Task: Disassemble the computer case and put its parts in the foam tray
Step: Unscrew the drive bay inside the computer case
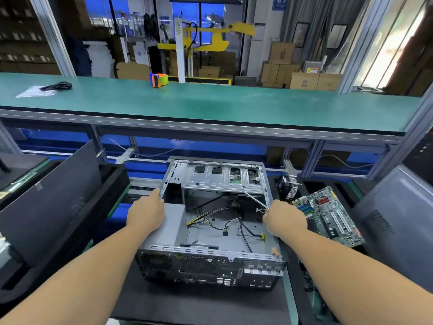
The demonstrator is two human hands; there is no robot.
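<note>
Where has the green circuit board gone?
The green circuit board lies right of the open metal computer case, just beyond the right hand.

The case (pixel 210 231) is silver-grey with black and yellow cables (pixel 210 219) inside, the board (pixel 328 214) green with white slots and red patches, the trays (pixel 311 289) black, the shelf (pixel 210 106) teal, and the tape dispenser (pixel 158 80) orange and blue.

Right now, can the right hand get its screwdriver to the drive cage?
Probably yes. The right hand grips the screwdriver, whose tip already sits at the drive cage front edge; the open case leaves nothing between.
</note>
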